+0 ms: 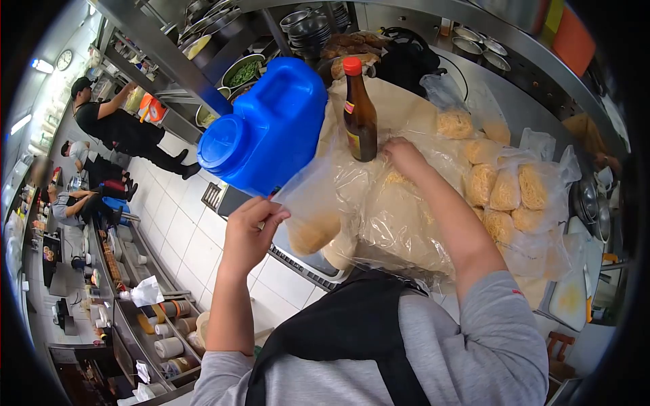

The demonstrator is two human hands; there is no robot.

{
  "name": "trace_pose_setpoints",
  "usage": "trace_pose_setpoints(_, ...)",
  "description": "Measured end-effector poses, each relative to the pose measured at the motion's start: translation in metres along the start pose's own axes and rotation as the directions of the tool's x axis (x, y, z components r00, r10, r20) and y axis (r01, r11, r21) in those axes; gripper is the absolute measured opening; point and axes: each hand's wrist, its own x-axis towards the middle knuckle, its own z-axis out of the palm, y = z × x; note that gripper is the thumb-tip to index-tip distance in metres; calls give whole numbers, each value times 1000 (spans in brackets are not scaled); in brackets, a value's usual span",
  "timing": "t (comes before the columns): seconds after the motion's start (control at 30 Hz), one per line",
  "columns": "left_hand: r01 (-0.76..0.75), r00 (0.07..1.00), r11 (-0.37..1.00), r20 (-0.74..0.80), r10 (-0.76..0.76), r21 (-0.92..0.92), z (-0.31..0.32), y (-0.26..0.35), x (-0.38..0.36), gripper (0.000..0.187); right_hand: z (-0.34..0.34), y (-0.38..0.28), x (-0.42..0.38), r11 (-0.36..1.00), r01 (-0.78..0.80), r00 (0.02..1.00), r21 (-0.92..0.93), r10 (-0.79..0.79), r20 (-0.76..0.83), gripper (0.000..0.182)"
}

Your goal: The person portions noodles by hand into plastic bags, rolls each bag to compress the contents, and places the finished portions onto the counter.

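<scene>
My left hand [254, 229] pinches the edge of a small clear plastic bag [313, 193], lifted at the left of the counter. A pale yellow-brown clump of noodles [315, 230] shows in its lower part. Over on the far side, my right hand [405, 160] has its fingers curled at the large clear plastic bag [399, 220], beside a brown glass bottle [360, 118] with a red cap. The bottle stands upright. To the right lie several bagged noodle portions [504, 186], and the right fingertips are partly hidden.
A big blue plastic jug [267, 125] stands behind my left hand. At the right edge is a white cutting board [567, 298]. Metal pans and bowls [237, 68] fill the back shelf. Across the tiled floor [179, 233], other people [125, 125] stand by the far counters.
</scene>
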Motion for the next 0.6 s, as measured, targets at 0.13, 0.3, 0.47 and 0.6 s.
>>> trace_pose_setpoints(0.13,-78,994,997,72,78,-1,3,15,-1,6,-22,-19,-43,993,-96,964,67,77,255,26)
trace_pose_setpoints(0.3,-193,973,976,112,204,-98,26,41,17,6,-17,-53,-76,990,24,995,139,-10,-102,26)
trace_pose_setpoints(0.47,-181,946,929,202,255,-323,63,42,47,11,-38,-32,-92,991,-132,977,29,125,170,27)
trace_pose_setpoints(0.6,213,968,847,220,-117,-486,108,43,60,25,-41,-7,-111,975,-217,967,37,210,145,23)
